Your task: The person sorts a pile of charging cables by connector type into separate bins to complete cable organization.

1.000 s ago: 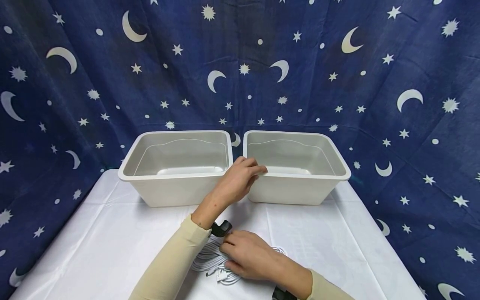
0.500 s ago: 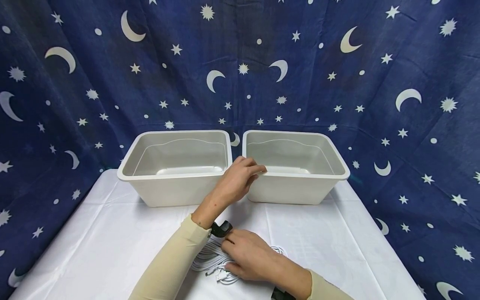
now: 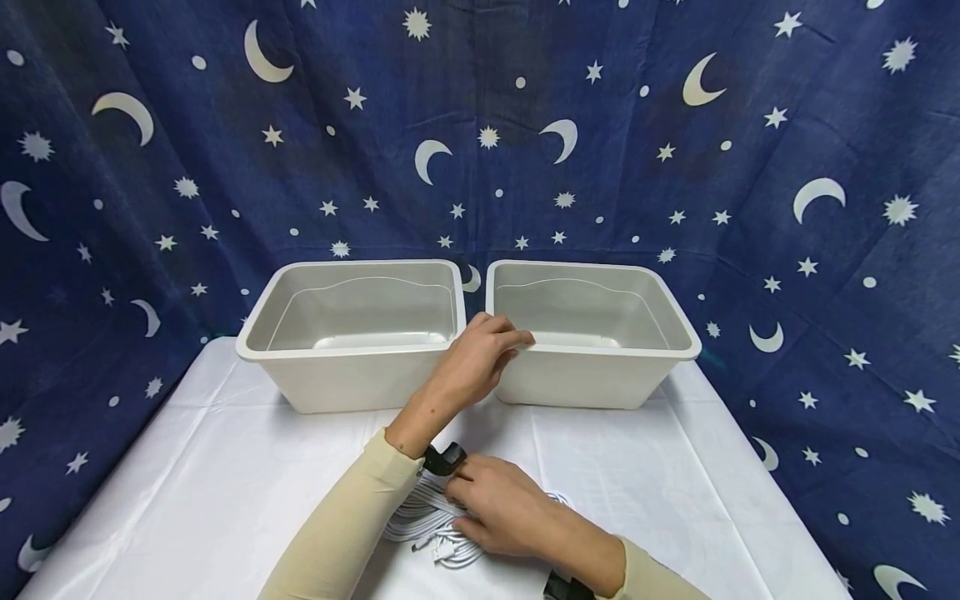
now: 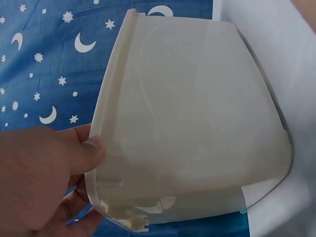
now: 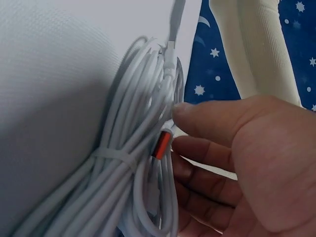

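My left hand (image 3: 472,354) reaches to the right bin (image 3: 573,379), a pale grey plastic tub, at its front left corner. Its thumb lies on the outside of the rim in the left wrist view, with the fingers behind, so the rim is gripped. My right hand (image 3: 502,508) holds the edge of a bundle of white cable (image 5: 133,138) on the table. The thumb touches the strands and the fingertips go out of sight behind them. A tie (image 5: 113,155) binds the coils, and a connector with a red inside (image 5: 161,143) shows by the thumb.
Beside the right bin stands a matching left bin (image 3: 345,379), a narrow gap between them. Both stand at the back of a table with a white cloth (image 3: 195,500). A dark blue curtain (image 3: 480,108) with moons and stars hangs behind and at the sides.
My right hand has shifted very slightly away from me over the cable. My left hand stays on the bin's rim, and the bins have not moved.
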`<control>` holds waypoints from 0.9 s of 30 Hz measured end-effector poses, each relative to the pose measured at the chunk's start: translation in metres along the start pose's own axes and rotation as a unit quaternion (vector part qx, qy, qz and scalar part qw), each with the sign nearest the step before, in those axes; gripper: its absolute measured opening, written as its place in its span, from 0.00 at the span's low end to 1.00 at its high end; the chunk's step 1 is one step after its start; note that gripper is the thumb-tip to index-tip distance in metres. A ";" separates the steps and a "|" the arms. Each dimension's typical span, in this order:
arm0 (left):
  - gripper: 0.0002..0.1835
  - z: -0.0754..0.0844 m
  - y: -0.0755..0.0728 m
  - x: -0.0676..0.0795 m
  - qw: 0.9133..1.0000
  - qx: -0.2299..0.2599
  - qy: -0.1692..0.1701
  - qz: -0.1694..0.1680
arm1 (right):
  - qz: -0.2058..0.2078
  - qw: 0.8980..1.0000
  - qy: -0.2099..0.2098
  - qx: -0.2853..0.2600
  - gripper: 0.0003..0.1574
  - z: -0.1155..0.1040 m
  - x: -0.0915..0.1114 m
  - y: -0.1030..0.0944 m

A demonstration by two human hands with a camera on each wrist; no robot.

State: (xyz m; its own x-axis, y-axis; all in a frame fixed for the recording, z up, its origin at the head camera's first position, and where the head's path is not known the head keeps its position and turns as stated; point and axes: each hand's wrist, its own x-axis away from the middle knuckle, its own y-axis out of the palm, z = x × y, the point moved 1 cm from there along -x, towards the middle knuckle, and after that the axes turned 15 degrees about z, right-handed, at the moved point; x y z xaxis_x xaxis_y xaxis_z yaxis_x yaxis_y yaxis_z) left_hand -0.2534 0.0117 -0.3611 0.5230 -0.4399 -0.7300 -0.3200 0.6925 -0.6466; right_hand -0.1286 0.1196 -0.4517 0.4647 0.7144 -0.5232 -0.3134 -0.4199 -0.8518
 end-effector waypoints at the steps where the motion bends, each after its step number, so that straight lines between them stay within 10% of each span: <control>1: 0.16 0.000 0.000 0.000 1.000 0.000 0.000 0.001 | 0.005 1.000 0.002 0.003 0.15 0.000 0.000 0.000; 27: 0.16 0.003 0.001 0.000 1.000 -0.005 -0.002 0.014 | 0.045 0.998 0.018 0.049 0.15 -0.005 -0.001 0.012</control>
State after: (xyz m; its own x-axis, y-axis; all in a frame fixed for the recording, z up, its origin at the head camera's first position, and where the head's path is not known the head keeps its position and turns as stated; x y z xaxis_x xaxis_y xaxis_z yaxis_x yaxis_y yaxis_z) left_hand -0.2513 0.0146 -0.3608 0.5161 -0.4178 -0.7477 -0.3424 0.6995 -0.6272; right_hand -0.1285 0.1110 -0.4622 0.4601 0.6551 -0.5993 -0.4338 -0.4231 -0.7955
